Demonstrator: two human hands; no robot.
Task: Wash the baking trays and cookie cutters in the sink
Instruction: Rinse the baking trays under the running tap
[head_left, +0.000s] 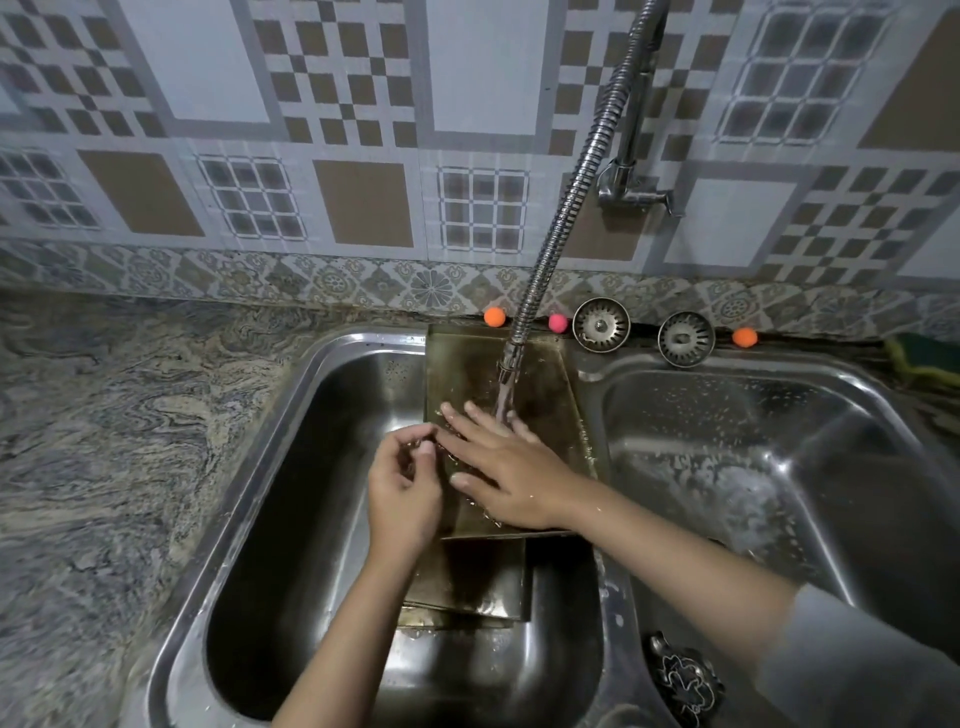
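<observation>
A dark, stained baking tray (540, 374) leans tilted in the left sink basin (311, 467), its top edge against the back rim. Water runs from the flexible tap hose (563, 208) onto the tray. My right hand (506, 467) lies flat on the tray under the stream, fingers spread. My left hand (402, 483) grips the tray's left edge with thumb and fingers. More dark trays (470, 582) lie stacked beneath, lower in the basin. Metal cookie cutters (685, 675) sit on the divider between the basins at the front.
The right basin (753, 467) is wet and splashed. Two metal drain strainers (601, 324) (685, 338) and three small coloured balls (494, 316) rest on the back ledge. A green and yellow sponge (924, 358) lies far right. Granite counter (130, 441) stretches left.
</observation>
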